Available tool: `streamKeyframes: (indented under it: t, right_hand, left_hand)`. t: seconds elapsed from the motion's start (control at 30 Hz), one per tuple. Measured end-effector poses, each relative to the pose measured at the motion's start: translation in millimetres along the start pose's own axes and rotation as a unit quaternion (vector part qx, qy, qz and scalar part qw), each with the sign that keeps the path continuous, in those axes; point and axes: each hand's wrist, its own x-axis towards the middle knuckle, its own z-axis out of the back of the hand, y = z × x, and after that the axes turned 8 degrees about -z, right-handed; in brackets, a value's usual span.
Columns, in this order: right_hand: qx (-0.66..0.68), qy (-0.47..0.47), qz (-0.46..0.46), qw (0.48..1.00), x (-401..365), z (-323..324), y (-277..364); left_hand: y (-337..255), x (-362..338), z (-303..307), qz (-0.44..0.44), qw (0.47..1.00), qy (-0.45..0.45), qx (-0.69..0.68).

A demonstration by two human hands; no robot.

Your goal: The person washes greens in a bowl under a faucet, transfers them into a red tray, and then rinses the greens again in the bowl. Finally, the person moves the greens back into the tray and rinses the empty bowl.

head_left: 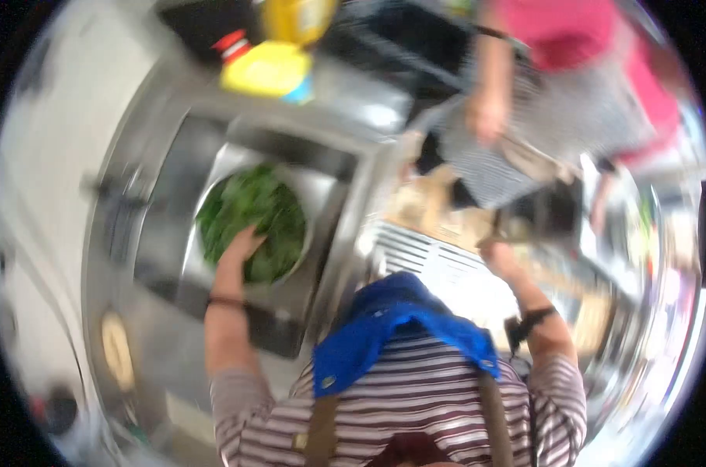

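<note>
Leafy greens (255,214) fill a round bowl or strainer standing in the metal sink (189,148). My left hand (246,243) reaches into the near side of the greens, its fingers partly hidden among the leaves. Out to the right, my right hand (499,257) is beside a white slatted surface (419,249), near some brown card or board (454,206). Motion blur smears its fingers, and whether it holds anything does not show.
A co-worker in pink (555,27) stands at the upper right, one hand (487,117) near a grey striped cloth (485,167). A yellow bottle with a red cap (267,70) stands behind the sink. The faucet (123,187) is at the sink's left.
</note>
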Motion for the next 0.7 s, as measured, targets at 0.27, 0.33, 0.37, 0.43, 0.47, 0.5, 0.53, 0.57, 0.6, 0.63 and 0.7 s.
streamKeyframes:
  t: [0.27, 0.33, 0.37, 0.43, 0.47, 0.5, 0.53, 0.57, 0.6, 0.63, 0.7]
  right_hand:
    - [-0.001, 0.150, -0.114, 0.982, -90, -65, -47]
    - [0.020, 0.111, -0.142, 0.983, -106, -72, -48]
    - [0.043, 0.100, -0.161, 0.981, -112, -82, -57]
    - [0.087, 0.083, -0.185, 0.975, -127, -102, -79]
    - [0.103, 0.068, -0.190, 0.974, -140, -109, -94]
    - [0.148, 0.044, -0.211, 0.965, -161, -104, -100]
    - [0.192, 0.023, -0.232, 0.953, -178, -100, -106]
    - [0.187, 0.040, -0.246, 0.950, -189, -111, -122]
    - [0.184, 0.057, -0.256, 0.947, -198, -124, -135]
    - [0.227, 0.017, -0.287, 0.930, -209, -135, -144]
    - [0.303, -0.065, -0.345, 0.886, -254, -148, -161]
  left_hand:
    - [-20, -56, 19, -0.049, 0.872, -0.185, 0.449]
    - [-58, -51, 16, 0.006, 0.926, -0.245, 0.287]
    - [-81, -48, 12, 0.013, 0.946, -0.212, 0.243]
    - [-134, -43, -4, -0.023, 0.958, -0.152, 0.241]
    - [-162, -42, -20, -0.074, 0.949, -0.132, 0.277]
    - [-201, -47, -41, -0.178, 0.946, -0.126, 0.241]
    - [-235, -54, -60, -0.275, 0.934, -0.105, 0.201]
    - [-265, -53, -81, -0.294, 0.934, -0.048, 0.198]
    - [-296, -50, -98, -0.307, 0.931, 0.009, 0.198]
    - [-339, -51, -118, -0.342, 0.911, 0.071, 0.222]
    - [-392, -42, -154, -0.380, 0.883, 0.210, 0.176]
